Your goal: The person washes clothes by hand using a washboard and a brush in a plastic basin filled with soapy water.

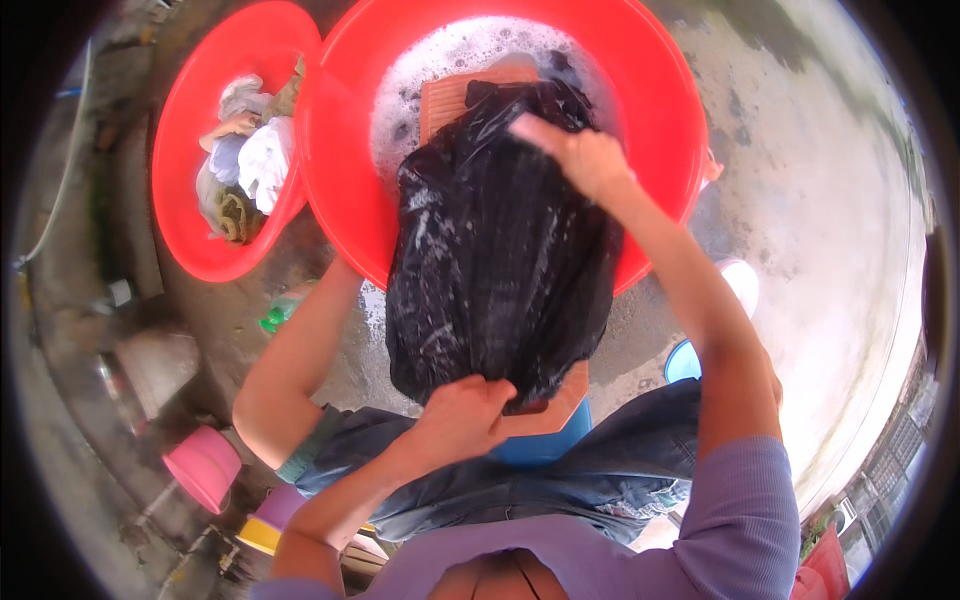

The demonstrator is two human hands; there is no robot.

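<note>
A wet black garment (502, 247) lies spread over an orange ridged washboard (442, 101), whose upper end stands in a large red basin (345, 172) with soapy water. My left hand (465, 412) grips the garment's near edge, by the washboard's lower end. Over the far part of the garment is my right hand (577, 150), slightly blurred, holding a pale pink object (534, 129), perhaps a bar of soap or a brush. White suds (394, 112) surround the washboard's top.
At the left, a second red basin (176, 202) holds several clothes (266, 161). A green-capped bottle (277, 316) lies below it. Pink (202, 465) and grey (157, 367) buckets stand at lower left. A blue item (682, 361) and a white one (741, 285) are beside my right arm.
</note>
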